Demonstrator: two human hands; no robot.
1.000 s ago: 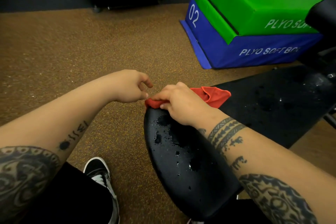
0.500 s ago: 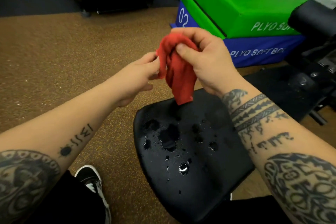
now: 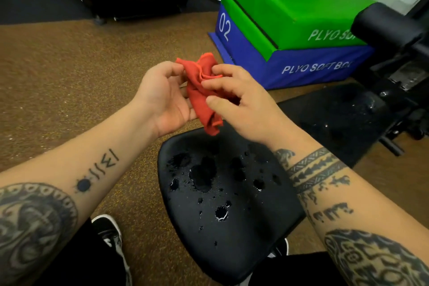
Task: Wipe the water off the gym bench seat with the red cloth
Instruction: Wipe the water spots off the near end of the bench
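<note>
Since half a second earlier, both hands had lowered a little and the left hand (image 3: 166,97) had turned palm-up under the red cloth (image 3: 202,90), where before it only touched the cloth's edge. Its fingers curled loosely around the bunched fabric, while the right hand (image 3: 241,104) pinched the folds between thumb and fingertips. Held clear above the bench seat (image 3: 227,204), the cloth's lower end hung near the front rim, possibly not touching. Water drops (image 3: 221,213) lay scattered on the black seat.

Cloth (image 3: 204,93) between both hands, above the wet seat (image 3: 232,223)
</note>
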